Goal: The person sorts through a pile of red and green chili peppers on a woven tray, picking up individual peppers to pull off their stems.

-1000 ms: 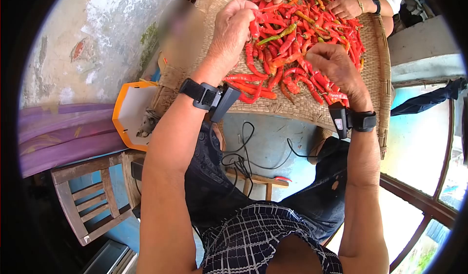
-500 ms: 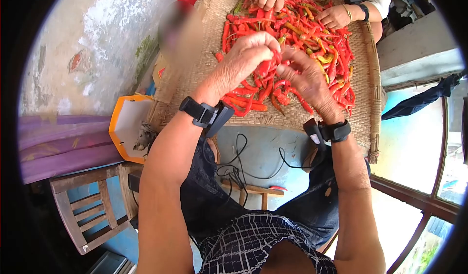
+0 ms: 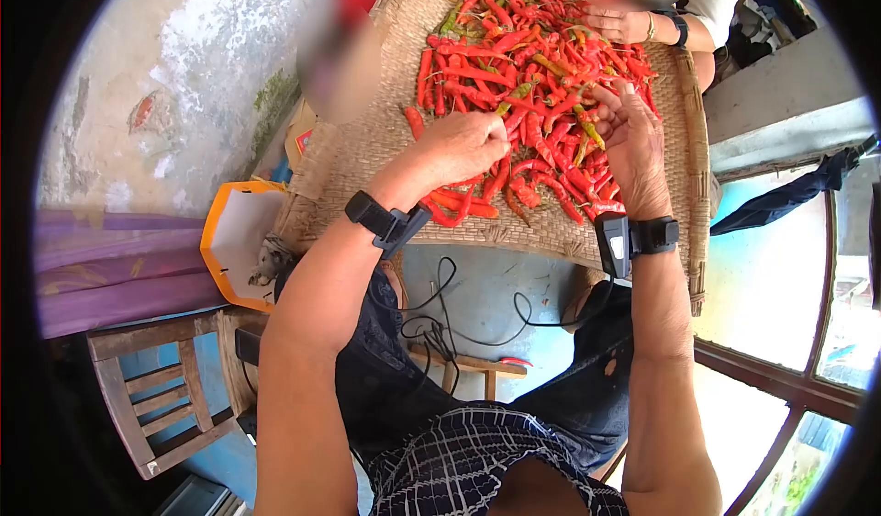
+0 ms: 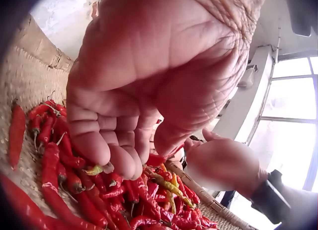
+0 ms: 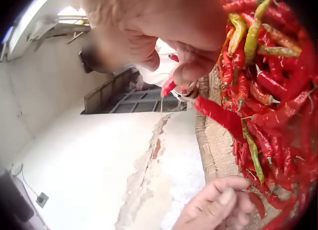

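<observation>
A broad heap of red chili peppers (image 3: 477, 75), with some green and yellowish ones among them, covers a woven tray (image 3: 367, 167). My left hand (image 3: 459, 147) is low over the near left part of the heap. Its fingers are loosely bent in the left wrist view, fingertips close above the peppers and thumb apart from them. At the right side of the heap is my right hand (image 3: 633, 149), back from the pile's middle. In the right wrist view a red chili pepper (image 5: 170, 86) shows at its bent fingers, its stem hanging down. The palm is partly hidden.
Another person's hands (image 3: 619, 25) work at the far edge of the tray. An orange-rimmed box (image 3: 240, 241) and a wooden chair (image 3: 165, 387) are at the left. Black cables (image 3: 450, 332) lie below the tray, and a window (image 3: 762, 259) is at the right.
My hands came together over the peppers, then parted. The left moved down toward the heap, the right moved right. The other person's left-side hand shifted to the right.
</observation>
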`<action>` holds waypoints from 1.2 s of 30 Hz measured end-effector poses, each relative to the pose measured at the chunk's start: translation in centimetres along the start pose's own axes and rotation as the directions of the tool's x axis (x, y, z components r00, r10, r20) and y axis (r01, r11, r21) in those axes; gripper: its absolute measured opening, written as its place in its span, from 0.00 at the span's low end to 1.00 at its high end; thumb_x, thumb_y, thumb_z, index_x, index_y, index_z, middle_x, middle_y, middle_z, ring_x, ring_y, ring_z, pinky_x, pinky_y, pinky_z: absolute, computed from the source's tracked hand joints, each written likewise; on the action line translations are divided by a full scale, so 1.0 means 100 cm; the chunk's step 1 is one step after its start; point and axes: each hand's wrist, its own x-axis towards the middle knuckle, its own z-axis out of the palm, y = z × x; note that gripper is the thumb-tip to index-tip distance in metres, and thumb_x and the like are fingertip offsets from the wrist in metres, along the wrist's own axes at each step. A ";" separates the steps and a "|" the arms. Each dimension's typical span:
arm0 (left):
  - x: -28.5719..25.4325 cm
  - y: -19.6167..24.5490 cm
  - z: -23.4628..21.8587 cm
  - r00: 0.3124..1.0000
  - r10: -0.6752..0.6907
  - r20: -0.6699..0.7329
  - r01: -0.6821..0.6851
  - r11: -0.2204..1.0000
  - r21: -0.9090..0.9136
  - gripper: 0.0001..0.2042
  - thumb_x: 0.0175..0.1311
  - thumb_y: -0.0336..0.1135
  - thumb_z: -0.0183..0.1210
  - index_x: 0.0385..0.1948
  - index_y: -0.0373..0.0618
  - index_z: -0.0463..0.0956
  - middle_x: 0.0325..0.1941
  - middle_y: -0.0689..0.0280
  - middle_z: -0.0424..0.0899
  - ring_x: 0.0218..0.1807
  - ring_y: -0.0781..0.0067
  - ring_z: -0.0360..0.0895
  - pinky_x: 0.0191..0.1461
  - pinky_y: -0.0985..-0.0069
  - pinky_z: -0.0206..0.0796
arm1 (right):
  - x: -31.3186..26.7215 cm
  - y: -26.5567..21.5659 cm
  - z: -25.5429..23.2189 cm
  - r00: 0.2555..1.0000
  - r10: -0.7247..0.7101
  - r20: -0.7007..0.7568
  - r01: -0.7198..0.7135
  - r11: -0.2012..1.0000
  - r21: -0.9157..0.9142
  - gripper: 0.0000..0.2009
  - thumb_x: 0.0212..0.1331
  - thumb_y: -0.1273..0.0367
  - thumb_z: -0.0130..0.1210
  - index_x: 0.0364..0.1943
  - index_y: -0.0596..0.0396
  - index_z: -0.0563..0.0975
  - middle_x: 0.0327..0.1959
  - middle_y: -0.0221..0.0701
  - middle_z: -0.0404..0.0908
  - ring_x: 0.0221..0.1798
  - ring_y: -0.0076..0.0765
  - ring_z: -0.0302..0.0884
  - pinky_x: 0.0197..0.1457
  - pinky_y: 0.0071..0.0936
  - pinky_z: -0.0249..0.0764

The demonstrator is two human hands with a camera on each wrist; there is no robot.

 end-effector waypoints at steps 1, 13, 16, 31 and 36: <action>0.000 -0.003 0.004 1.000 -0.001 0.005 0.001 1.000 0.002 0.11 0.59 0.39 0.52 0.31 0.39 0.73 0.24 0.62 0.77 0.28 0.69 0.75 0.33 0.71 0.65 | 0.000 0.007 -0.005 1.000 0.002 -0.004 -0.002 1.000 0.004 0.11 0.61 0.62 0.51 0.36 0.57 0.76 0.29 0.30 0.79 0.24 0.16 0.70 0.29 0.15 0.69; -0.008 0.000 0.059 0.993 0.117 0.026 -0.113 0.837 0.536 0.10 0.47 0.31 0.57 0.32 0.39 0.70 0.22 0.54 0.78 0.28 0.50 0.78 0.31 0.58 0.68 | -0.050 0.048 0.010 0.822 0.184 0.540 0.550 -0.006 -0.835 0.11 0.46 0.64 0.57 0.32 0.53 0.76 0.28 0.43 0.78 0.33 0.52 0.76 0.33 0.43 0.73; -0.006 0.005 0.050 0.998 0.063 0.015 -0.061 0.859 0.508 0.09 0.47 0.30 0.56 0.31 0.39 0.70 0.22 0.53 0.79 0.27 0.51 0.78 0.31 0.59 0.68 | -0.039 0.045 0.002 0.772 0.216 0.598 0.597 0.078 -0.799 0.11 0.47 0.65 0.58 0.33 0.55 0.76 0.25 0.39 0.79 0.30 0.45 0.78 0.33 0.37 0.73; 0.009 0.015 -0.011 0.986 -0.023 -0.168 -0.110 0.671 -0.733 0.03 0.57 0.30 0.49 0.30 0.44 0.69 0.22 0.73 0.70 0.27 0.85 0.67 0.33 0.85 0.62 | -0.017 0.005 0.019 0.997 0.053 0.048 -0.037 0.955 -0.294 0.15 0.59 0.66 0.54 0.47 0.60 0.73 0.33 0.29 0.76 0.29 0.19 0.71 0.29 0.15 0.69; 0.007 0.019 -0.014 0.992 0.026 -0.121 -0.123 0.354 -0.927 0.03 0.59 0.30 0.48 0.32 0.43 0.68 0.26 0.71 0.71 0.28 0.82 0.69 0.37 0.82 0.66 | -0.033 0.031 0.033 0.783 0.079 0.618 0.365 0.745 -0.559 0.12 0.56 0.67 0.58 0.41 0.59 0.75 0.35 0.26 0.75 0.32 0.22 0.69 0.38 0.22 0.69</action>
